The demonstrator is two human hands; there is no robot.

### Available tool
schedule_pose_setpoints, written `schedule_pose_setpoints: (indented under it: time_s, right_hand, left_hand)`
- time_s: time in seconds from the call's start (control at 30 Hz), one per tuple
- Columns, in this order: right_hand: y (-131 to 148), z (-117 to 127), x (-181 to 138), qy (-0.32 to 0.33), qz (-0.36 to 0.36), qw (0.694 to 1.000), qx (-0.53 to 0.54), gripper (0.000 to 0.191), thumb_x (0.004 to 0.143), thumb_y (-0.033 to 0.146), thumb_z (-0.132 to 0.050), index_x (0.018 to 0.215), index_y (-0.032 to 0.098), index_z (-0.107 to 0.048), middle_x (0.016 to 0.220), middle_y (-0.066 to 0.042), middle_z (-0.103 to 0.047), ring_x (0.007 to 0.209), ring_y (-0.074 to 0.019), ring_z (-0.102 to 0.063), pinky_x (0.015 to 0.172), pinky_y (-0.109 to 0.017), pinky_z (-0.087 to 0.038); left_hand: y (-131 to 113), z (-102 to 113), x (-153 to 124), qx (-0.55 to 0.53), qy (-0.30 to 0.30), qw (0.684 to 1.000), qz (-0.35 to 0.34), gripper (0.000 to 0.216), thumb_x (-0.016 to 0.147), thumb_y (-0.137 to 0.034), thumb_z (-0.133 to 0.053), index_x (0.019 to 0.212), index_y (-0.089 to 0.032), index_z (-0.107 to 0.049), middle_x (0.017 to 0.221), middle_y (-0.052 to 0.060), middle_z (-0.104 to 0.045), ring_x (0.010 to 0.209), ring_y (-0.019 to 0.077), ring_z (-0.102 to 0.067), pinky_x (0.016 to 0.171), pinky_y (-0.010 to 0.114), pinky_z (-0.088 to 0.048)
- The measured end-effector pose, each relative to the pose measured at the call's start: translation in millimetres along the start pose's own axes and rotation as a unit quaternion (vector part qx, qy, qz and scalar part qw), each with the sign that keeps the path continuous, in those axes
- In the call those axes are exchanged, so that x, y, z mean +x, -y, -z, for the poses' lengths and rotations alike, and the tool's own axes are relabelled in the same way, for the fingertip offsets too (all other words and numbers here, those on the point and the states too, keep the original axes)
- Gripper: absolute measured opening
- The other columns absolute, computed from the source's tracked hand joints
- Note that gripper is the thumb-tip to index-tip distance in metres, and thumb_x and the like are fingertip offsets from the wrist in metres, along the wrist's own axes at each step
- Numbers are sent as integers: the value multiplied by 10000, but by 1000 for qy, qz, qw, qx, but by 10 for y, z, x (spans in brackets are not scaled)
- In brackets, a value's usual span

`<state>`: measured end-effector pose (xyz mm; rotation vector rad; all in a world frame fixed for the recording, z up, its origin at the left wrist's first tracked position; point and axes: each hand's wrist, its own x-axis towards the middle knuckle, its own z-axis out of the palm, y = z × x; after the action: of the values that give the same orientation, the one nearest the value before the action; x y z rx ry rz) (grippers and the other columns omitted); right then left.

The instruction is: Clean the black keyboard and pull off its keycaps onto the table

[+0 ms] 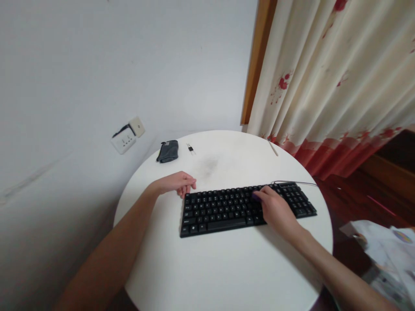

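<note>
A black keyboard [227, 209] lies across the middle of a round white table [227, 268]. My left hand [177, 183] rests at the keyboard's top left corner, its fingers curled together and touching that edge. My right hand [275, 209] lies over the keys right of centre, fingers closed in a pinch on a small purple thing [256, 196] that I cannot make out. A thin cable [301, 183] runs from the keyboard's far right corner toward the table's edge.
A folded grey cloth [168, 151] and a small clip-like tool [190, 148] lie at the table's far side. A thin stick [273, 148] rests near the flowered curtain [324, 86]. A wall socket [125, 140] is at the left. Papers [385, 250] lie low right.
</note>
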<state>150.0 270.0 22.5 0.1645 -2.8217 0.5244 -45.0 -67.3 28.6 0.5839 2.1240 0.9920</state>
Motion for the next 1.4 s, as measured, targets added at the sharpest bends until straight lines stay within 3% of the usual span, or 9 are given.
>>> schedule_pose_setpoints:
  time_s: [0.23, 0.37, 0.53, 0.63, 0.83, 1.0, 1.2, 1.3, 1.4]
  right_hand:
    - [586, -102, -386, 85, 114, 979, 143, 532, 762, -71, -400, 1139, 181, -680, 998, -73, -615, 882, -180, -597, 791, -303, -508]
    - [272, 213, -125, 17, 61, 982, 175, 433, 841, -1, -394, 1080, 196, -696, 1007, -66, -636, 869, -167, -620, 809, -297, -501]
    - [-451, 464, 242, -135, -60, 989, 6, 290, 853, 97, -475, 1009, 151, -714, 980, -99, -670, 893, -230, -623, 876, -360, -471]
    - [-698, 371, 298, -110, -89, 989, -50, 275, 846, 101, -481, 954, 148, -730, 951, -106, -674, 867, -234, -629, 858, -354, -470]
    - [-385, -9, 87, -76, -48, 996, 21, 311, 880, 116, -450, 1010, 162, -729, 931, -90, -647, 823, -208, -632, 829, -336, -485]
    - [-83, 29, -15, -43, 20, 988, 149, 311, 890, 119, -450, 1024, 183, -723, 967, -71, -652, 862, -189, -632, 816, -307, -493]
    - [-526, 335, 206, -141, -58, 987, 57, 274, 859, 132, -487, 971, 174, -734, 960, -81, -672, 862, -218, -628, 850, -344, -475]
    - [-699, 283, 224, -121, -97, 988, -4, 280, 847, 117, -489, 960, 169, -740, 951, -87, -675, 861, -225, -627, 850, -347, -472]
    - [-589, 125, 118, -86, -84, 993, 4, 302, 871, 121, -468, 995, 176, -737, 948, -82, -667, 871, -223, -625, 845, -349, -477]
  left_hand:
    - [-13, -1, 1, 4, -1, 1000, 9, 484, 821, -618, -561, 857, -148, -671, 616, 30, -662, 523, 150, -639, 498, 222, -471]
    - [-28, -2, -7, 6, 0, 1000, 6, 488, 820, -623, -560, 854, -148, -670, 615, 28, -658, 527, 153, -643, 505, 226, -478]
    - [0, 3, -9, 2, 1, 1000, -2, 486, 824, -624, -560, 859, -152, -671, 632, 33, -666, 530, 153, -647, 507, 224, -483]
    - [18, 5, -3, -1, 1, 1000, 0, 474, 825, -615, -565, 856, -154, -669, 629, 34, -666, 524, 152, -645, 502, 223, -482]
    - [26, 9, 11, 5, 1, 1000, 1, 474, 825, -615, -558, 854, -155, -670, 629, 36, -667, 528, 155, -644, 502, 226, -482]
    - [-9, 5, 3, 4, -2, 1000, 14, 471, 826, -611, -559, 840, -153, -668, 613, 25, -652, 512, 145, -636, 488, 217, -474]
    - [-10, -1, -2, 1, 1, 1000, 8, 479, 829, -618, -557, 846, -151, -664, 609, 27, -648, 516, 142, -633, 487, 211, -470]
    - [-4, -2, -1, 0, -2, 1000, 7, 494, 819, -636, -557, 843, -154, -666, 606, 31, -649, 517, 146, -631, 491, 218, -472]
    - [-15, -4, -4, 0, -3, 1000, 9, 502, 802, -648, -567, 835, -159, -669, 608, 34, -651, 518, 150, -630, 490, 222, -472]
